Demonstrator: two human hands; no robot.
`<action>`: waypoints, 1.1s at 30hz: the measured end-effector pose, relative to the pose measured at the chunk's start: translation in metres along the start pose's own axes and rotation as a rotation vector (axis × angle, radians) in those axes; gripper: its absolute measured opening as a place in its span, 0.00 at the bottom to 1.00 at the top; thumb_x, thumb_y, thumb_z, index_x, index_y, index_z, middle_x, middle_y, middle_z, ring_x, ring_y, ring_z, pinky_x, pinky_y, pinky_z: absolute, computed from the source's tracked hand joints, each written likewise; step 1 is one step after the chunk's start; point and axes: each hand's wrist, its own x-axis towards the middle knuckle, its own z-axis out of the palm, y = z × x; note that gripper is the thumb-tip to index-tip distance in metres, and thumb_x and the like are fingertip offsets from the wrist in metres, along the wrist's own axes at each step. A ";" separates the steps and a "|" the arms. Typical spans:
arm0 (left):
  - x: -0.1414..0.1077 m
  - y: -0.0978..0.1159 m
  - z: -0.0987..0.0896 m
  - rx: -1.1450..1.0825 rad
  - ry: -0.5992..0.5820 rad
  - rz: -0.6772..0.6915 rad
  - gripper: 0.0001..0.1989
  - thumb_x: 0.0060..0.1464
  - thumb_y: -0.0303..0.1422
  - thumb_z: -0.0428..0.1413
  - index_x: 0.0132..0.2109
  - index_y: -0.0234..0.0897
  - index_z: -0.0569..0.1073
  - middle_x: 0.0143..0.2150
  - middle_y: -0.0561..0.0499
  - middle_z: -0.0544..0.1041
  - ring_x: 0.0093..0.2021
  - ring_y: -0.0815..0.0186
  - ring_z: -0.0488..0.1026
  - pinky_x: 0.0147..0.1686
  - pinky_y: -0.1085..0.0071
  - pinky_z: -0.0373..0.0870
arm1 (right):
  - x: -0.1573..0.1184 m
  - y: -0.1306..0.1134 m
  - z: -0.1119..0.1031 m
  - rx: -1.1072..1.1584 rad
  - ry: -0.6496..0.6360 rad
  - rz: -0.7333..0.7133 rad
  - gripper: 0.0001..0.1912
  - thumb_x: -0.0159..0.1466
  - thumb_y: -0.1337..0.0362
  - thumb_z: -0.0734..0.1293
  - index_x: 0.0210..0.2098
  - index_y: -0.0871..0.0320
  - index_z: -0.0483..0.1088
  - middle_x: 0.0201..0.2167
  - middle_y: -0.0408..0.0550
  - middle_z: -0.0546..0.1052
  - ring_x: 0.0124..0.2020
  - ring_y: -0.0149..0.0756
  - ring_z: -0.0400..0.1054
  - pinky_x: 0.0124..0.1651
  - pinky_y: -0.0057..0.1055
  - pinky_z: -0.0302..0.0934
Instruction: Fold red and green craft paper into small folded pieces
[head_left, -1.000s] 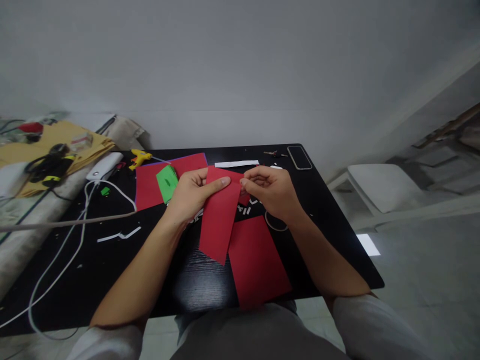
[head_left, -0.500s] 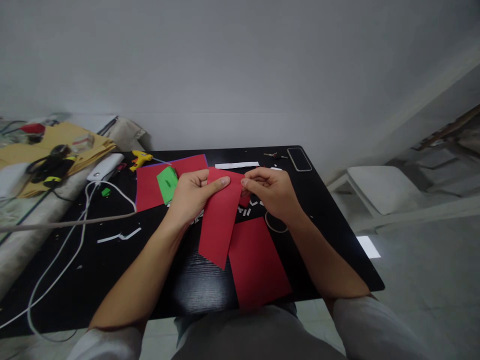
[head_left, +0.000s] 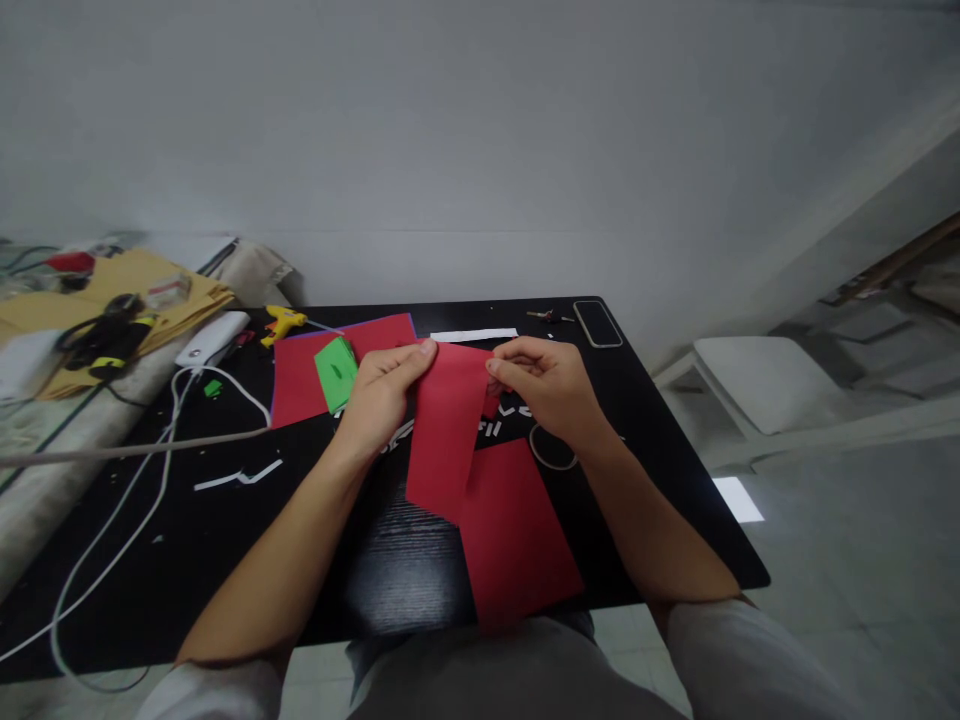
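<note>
A strip of red paper (head_left: 448,430) hangs down between my hands above the black table. My left hand (head_left: 386,390) pinches its upper left corner, thumb on the front. At the upper right corner, my right hand (head_left: 541,385) grips it between thumb and fingers. Below and to the right, a larger red sheet (head_left: 517,530) lies on the table, its lower end at the front edge. Small white paper pieces (head_left: 491,429) are scattered behind the strip, partly hidden by it and my hands.
On the left are a red sheet (head_left: 296,385), green paper pieces (head_left: 336,372), a yellow glue gun (head_left: 283,323) and white cables (head_left: 169,450). A white strip (head_left: 472,335), keys (head_left: 550,316) and a phone (head_left: 598,324) lie at the back. A white stool (head_left: 765,380) stands right of the table (head_left: 675,520).
My left thumb has moved from the strip's front face up to its upper left corner. The strip's lower end has swung slightly right and up. My right hand keeps its grip.
</note>
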 end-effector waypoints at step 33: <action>0.001 -0.002 -0.003 0.102 0.027 -0.032 0.17 0.53 0.47 0.69 0.34 0.36 0.83 0.28 0.50 0.82 0.24 0.71 0.72 0.23 0.77 0.67 | 0.005 0.004 -0.007 -0.044 0.175 -0.043 0.04 0.62 0.62 0.74 0.30 0.53 0.77 0.26 0.43 0.82 0.29 0.37 0.79 0.40 0.40 0.78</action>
